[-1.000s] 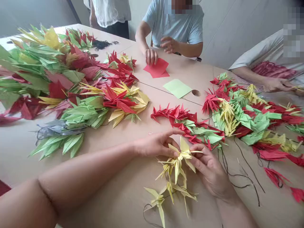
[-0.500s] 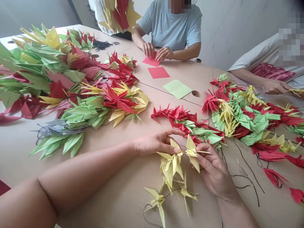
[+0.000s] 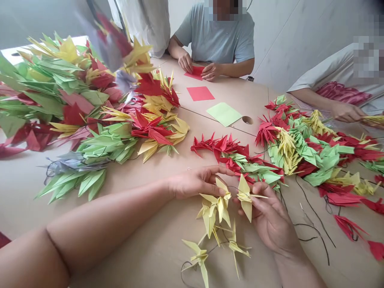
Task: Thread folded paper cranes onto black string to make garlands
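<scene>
Between the thumb and fingers of my left hand (image 3: 198,182) is the top of a cluster of yellow paper cranes (image 3: 214,206) strung on dark thread. My right hand (image 3: 270,216) pinches a single yellow paper crane (image 3: 245,196) with its wings spread, a short gap to the right of the cluster. A thread runs between the two. Below my hands, more yellow cranes (image 3: 200,256) of the same string lie on the table, with a loop of dark thread (image 3: 184,272) at the end.
Piles of coloured paper cranes lie at left (image 3: 60,88) and right (image 3: 315,148). A red-green strand (image 3: 240,158) lies just beyond my hands. Loose thread with a needle (image 3: 302,208) is at right. Across the table (image 3: 168,160), a person (image 3: 222,44) folds red paper near green paper (image 3: 224,115).
The crane in my right hand has shifted slightly down and right, widening the gap. Across the table, the red sheet is being folded. A colourful bunch at the back has swung down leftward.
</scene>
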Available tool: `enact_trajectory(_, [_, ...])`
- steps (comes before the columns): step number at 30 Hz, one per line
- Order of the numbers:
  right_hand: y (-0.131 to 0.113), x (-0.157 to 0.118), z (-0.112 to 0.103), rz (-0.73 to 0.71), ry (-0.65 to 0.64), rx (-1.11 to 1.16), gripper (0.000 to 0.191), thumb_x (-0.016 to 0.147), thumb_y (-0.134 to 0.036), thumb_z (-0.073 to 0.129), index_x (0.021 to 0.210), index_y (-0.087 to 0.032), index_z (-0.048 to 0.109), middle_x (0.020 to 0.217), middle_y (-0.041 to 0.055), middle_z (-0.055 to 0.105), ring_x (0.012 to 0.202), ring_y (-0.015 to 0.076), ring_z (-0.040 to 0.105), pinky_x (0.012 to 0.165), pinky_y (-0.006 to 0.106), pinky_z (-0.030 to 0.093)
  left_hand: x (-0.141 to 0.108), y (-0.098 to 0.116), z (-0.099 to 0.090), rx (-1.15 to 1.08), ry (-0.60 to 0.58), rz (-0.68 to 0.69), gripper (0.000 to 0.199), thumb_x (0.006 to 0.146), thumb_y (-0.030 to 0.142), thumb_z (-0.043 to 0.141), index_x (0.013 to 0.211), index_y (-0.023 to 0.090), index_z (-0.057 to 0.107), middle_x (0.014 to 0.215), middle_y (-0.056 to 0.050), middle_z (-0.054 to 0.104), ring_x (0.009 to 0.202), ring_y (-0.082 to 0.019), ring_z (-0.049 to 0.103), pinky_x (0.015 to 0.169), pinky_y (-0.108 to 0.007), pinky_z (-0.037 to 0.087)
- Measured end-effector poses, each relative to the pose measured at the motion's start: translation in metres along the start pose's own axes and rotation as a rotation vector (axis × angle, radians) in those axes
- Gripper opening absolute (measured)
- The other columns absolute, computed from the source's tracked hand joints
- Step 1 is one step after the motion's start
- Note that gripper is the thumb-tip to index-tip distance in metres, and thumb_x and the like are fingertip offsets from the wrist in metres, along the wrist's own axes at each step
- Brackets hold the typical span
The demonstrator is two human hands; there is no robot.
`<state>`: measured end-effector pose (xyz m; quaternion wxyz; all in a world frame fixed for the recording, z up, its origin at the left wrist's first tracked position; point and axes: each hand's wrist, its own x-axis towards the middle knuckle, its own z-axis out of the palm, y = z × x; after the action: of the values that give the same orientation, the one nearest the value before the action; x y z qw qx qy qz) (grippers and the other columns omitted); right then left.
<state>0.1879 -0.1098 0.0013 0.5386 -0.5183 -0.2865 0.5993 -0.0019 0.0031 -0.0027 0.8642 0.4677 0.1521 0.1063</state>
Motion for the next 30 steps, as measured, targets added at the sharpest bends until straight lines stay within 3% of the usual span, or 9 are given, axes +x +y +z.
enact_trajectory(5, [0.0016, -0.0026, 0.0019, -0.068, -0.080, -0.098, 0.029, 0.077, -0.032, 0.068, 0.103, -0.034, 0.055, 0.094, 0.0010, 0.058, 0.081, 0.0185, 0.060, 0.058, 0.026, 0.054, 0.0001, 0.0005, 0.0026, -0.039, 0.033, 0.004, 0.051, 0.073, 0.023, 0.073, 0.120, 0.023, 0.052, 0.088, -0.002, 0.064, 0.077, -0.012, 0.061, 0.073, -0.025, 0.046])
enact_trajectory(9, [0.0052, -0.0053, 0.0023, -0.143, -0.145, -0.214, 0.038, 0.077, -0.035, 0.069, 0.112, -0.036, 0.055, 0.093, 0.0010, 0.056, 0.080, 0.0171, 0.060, 0.064, 0.025, 0.053, 0.0001, 0.0001, 0.0035, 0.077, 0.082, -0.002, 0.052, 0.075, 0.024, 0.071, 0.123, 0.023, 0.050, 0.085, -0.001, 0.061, 0.073, -0.011, 0.058, 0.068, -0.024, 0.044])
enact_trajectory(13, [0.0066, -0.0049, 0.0045, -0.228, -0.166, -0.421, 0.027, 0.079, -0.030, 0.068, 0.104, -0.036, 0.060, 0.100, 0.0000, 0.055, 0.080, 0.0133, 0.060, 0.070, 0.020, 0.052, 0.0001, -0.0011, 0.0036, 0.224, 0.092, -0.007, 0.052, 0.079, 0.026, 0.066, 0.127, 0.022, 0.046, 0.080, 0.002, 0.056, 0.068, -0.009, 0.053, 0.062, -0.023, 0.041])
enact_trajectory(19, [0.0080, -0.0026, 0.0083, -0.461, -0.137, -0.721, 0.010, 0.082, -0.025, 0.063, 0.091, -0.028, 0.064, 0.098, 0.0030, 0.053, 0.094, 0.0180, 0.055, 0.078, 0.026, 0.049, 0.0014, -0.0020, 0.0049, 0.328, 0.077, 0.010, 0.049, 0.081, 0.027, 0.063, 0.127, 0.022, 0.045, 0.075, 0.004, 0.051, 0.065, -0.008, 0.050, 0.060, -0.022, 0.041])
enact_trajectory(26, [0.0091, -0.0011, 0.0069, -0.536, -0.077, -0.759, 0.005, 0.083, -0.022, 0.062, 0.086, -0.026, 0.062, 0.096, 0.0032, 0.052, 0.093, 0.0184, 0.054, 0.077, 0.029, 0.047, -0.0008, 0.0037, 0.0097, 0.216, 0.091, 0.003, 0.046, 0.083, 0.038, 0.061, 0.123, 0.021, 0.046, 0.080, 0.001, 0.055, 0.071, -0.010, 0.055, 0.065, -0.024, 0.044])
enact_trajectory(30, [0.0075, -0.0022, 0.0077, -0.570, -0.025, -0.748, 0.006, 0.083, -0.021, 0.062, 0.085, -0.026, 0.061, 0.097, 0.0032, 0.052, 0.093, 0.0181, 0.053, 0.072, 0.027, 0.047, -0.0038, 0.0068, 0.0099, 0.149, 0.024, 0.037, 0.052, 0.082, 0.049, 0.059, 0.126, 0.024, 0.045, 0.090, -0.001, 0.055, 0.082, -0.012, 0.055, 0.074, -0.027, 0.045])
